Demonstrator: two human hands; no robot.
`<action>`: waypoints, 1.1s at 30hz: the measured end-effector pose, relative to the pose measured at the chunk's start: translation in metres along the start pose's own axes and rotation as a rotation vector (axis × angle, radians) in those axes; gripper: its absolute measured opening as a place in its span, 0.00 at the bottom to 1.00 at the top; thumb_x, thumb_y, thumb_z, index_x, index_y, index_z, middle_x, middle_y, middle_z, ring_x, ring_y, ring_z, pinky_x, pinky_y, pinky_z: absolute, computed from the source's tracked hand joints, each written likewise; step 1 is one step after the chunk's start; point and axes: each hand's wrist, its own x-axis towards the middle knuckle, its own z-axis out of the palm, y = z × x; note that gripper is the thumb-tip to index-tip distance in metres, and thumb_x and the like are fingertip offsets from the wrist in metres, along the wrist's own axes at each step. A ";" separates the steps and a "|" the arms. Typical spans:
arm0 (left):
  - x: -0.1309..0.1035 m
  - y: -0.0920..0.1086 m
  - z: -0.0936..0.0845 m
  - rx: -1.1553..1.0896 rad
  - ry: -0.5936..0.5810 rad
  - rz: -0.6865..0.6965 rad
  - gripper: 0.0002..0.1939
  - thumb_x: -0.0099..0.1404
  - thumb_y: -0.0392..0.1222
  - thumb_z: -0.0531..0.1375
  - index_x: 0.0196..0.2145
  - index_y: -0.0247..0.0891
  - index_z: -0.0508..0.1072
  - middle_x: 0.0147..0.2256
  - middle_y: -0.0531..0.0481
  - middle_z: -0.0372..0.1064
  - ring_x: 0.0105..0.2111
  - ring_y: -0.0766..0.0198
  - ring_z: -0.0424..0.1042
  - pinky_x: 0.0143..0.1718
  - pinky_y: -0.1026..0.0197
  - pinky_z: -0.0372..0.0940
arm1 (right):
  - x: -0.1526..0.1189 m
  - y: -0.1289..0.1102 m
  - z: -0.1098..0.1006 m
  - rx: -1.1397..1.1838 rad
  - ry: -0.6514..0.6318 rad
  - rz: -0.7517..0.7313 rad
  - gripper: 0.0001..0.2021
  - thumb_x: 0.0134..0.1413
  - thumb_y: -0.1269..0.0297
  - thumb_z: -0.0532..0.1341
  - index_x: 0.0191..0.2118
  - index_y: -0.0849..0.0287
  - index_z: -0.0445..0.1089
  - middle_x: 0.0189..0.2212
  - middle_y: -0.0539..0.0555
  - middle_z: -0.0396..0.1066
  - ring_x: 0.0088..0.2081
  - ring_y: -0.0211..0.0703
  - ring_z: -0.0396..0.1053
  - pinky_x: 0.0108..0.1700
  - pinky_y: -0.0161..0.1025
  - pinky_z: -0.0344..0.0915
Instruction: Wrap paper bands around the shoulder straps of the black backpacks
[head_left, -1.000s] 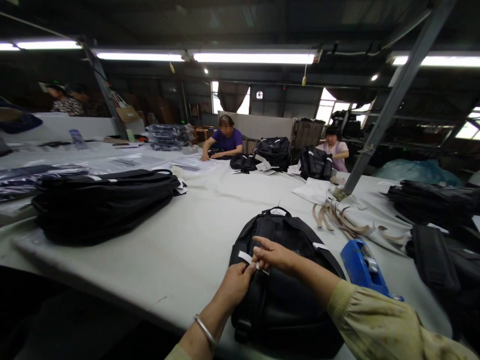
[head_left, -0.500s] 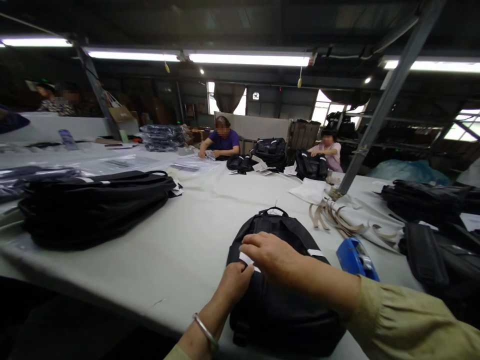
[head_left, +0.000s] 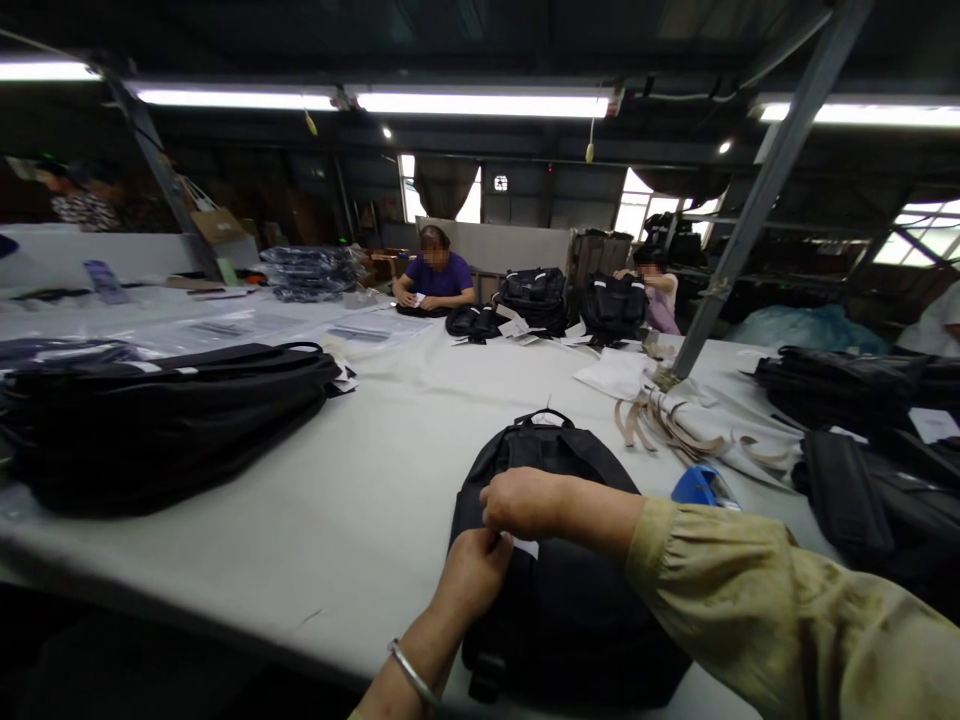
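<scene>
A black backpack (head_left: 585, 610) lies on the white-covered table in front of me, its top handle pointing away. My left hand (head_left: 472, 570), with a silver bangle at the wrist, is closed on the backpack's left shoulder strap. My right hand (head_left: 525, 503) reaches across the bag with curled fingers, right against the left fingertips. What its fingers pinch is hidden. A white strip (head_left: 527, 546) shows on the strap just below the right hand. To the right, a blue tape dispenser (head_left: 697, 487) is partly covered by my sleeve.
A stack of black bags (head_left: 165, 430) lies at left. Beige strips (head_left: 667, 425) lie near a slanted metal post (head_left: 772, 190). More black bags (head_left: 847, 490) sit at right. Across the table, a person in purple (head_left: 435, 275) and another person (head_left: 660, 290) work beside backpacks.
My right hand has curled from a flatter, stretched pose and closed in beside the left. Its sleeve now covers more of the tape dispenser. The view has shifted slightly.
</scene>
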 end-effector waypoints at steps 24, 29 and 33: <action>0.007 -0.019 -0.003 -0.488 -0.047 -0.252 0.24 0.55 0.59 0.59 0.29 0.32 0.78 0.29 0.45 0.76 0.34 0.53 0.73 0.35 0.56 0.66 | -0.021 -0.019 0.093 0.624 0.620 0.666 0.09 0.47 0.72 0.61 0.36 0.59 0.76 0.39 0.55 0.75 0.42 0.43 0.71 0.47 0.38 0.64; 0.009 -0.018 0.004 -0.429 -0.036 -0.303 0.22 0.55 0.56 0.61 0.31 0.31 0.78 0.31 0.44 0.77 0.35 0.53 0.73 0.36 0.56 0.66 | -0.022 -0.024 0.084 0.564 0.546 0.732 0.09 0.50 0.64 0.60 0.37 0.59 0.75 0.40 0.57 0.74 0.44 0.49 0.69 0.47 0.43 0.64; 0.007 -0.013 0.006 -0.391 -0.027 -0.319 0.19 0.55 0.55 0.61 0.28 0.33 0.78 0.28 0.46 0.76 0.33 0.56 0.72 0.34 0.58 0.66 | -0.043 -0.043 0.083 0.409 0.538 0.617 0.12 0.53 0.69 0.56 0.43 0.59 0.72 0.48 0.60 0.70 0.51 0.53 0.64 0.51 0.51 0.61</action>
